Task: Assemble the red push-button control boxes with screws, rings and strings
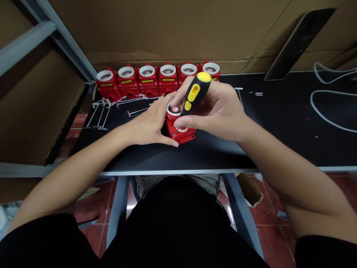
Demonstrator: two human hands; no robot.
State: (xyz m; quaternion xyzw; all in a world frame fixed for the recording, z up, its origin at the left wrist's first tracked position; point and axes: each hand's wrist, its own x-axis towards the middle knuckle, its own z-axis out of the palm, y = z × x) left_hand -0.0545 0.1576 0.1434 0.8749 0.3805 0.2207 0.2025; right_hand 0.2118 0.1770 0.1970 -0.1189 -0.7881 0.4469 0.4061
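Note:
A red box-shaped device (184,134) with a white ring on top lies on the black table (279,126) in front of me. My left hand (152,121) is closed around its left side, thumb along the front edge. My right hand (216,109) grips a black and yellow screwdriver (195,93), held upright and tilted. Its metal tip (175,132) touches the device's front left corner.
A row of several similar red devices (157,79) stands at the back against a cardboard wall. Metal rods with white ties (102,111) lie at the left. Small screws (258,93) and white cables (329,108) lie on the right. A dark tablet (298,42) leans on the cardboard.

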